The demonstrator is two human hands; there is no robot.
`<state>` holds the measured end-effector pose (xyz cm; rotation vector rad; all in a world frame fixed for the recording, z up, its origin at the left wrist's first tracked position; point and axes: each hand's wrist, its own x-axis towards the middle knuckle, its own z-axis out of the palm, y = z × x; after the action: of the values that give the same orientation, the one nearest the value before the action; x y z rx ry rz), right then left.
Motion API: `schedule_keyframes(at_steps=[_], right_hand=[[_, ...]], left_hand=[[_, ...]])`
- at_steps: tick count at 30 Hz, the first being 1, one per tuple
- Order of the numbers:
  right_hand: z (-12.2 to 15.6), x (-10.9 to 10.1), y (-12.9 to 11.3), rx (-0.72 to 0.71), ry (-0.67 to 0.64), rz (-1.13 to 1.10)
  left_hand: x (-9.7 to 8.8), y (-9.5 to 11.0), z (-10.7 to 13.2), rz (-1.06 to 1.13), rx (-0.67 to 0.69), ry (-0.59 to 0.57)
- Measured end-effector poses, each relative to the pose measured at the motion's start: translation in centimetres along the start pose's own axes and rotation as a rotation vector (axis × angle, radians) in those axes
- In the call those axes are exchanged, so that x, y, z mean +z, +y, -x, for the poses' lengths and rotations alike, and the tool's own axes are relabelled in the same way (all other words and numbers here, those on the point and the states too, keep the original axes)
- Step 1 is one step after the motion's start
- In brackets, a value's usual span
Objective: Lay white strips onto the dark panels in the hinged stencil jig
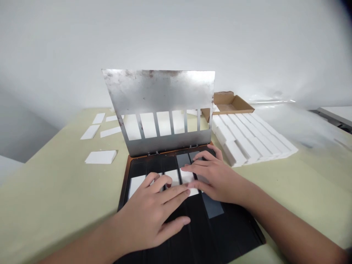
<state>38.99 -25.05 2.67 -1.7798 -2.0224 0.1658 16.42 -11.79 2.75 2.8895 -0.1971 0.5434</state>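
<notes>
A black jig board [192, 234] lies in front of me, with a slotted metal frame [159, 90] hinged upright at its far edge. White cards [136, 183] sit in a row across the board. My left hand [151, 209] reaches over the row, fingers outstretched, its fingertips at a white card [187, 176] near the middle. My right hand [218, 178] rests at the same card from the right, fingers apart, thumb close to the left fingertips. Under my right hand shows a dark grey strip [213, 208]. My hands cover parts of several cards.
Loose white cards [90, 132] and a small white stack [101, 157] lie on the yellow-green table [55, 190] at left. Long rows of stacked white cards [253, 137] stand at right, before an open cardboard box [233, 104]. Clear plastic sheeting [305, 128] spreads at far right.
</notes>
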Motion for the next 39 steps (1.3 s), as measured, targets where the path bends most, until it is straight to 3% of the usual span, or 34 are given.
schedule_keyframes(at_steps=[13,16,20,30,35,39], right_hand=[[-0.1,0.7,0.2,0.0,0.036,0.028],[-0.3,0.9,0.2,0.003,0.06,0.033],[-0.5,1.3,0.2,0.015,0.1,0.036],[-0.5,1.0,-0.2,0.059,0.079,0.036],[-0.4,0.9,-0.5,0.12,0.065,0.225],[-0.4,1.0,-0.5,0.142,0.024,0.239]], left_hand=[[0.1,-0.2,0.4,-0.064,-0.082,0.023],[0.0,-0.1,0.4,-0.05,0.015,0.063],[0.0,0.1,0.1,-0.009,0.124,-0.011],[-0.1,0.1,-0.1,-0.013,0.035,-0.034],[0.0,0.0,0.0,-0.014,0.03,-0.04],[0.0,0.0,0.2,-0.036,0.022,-0.047]])
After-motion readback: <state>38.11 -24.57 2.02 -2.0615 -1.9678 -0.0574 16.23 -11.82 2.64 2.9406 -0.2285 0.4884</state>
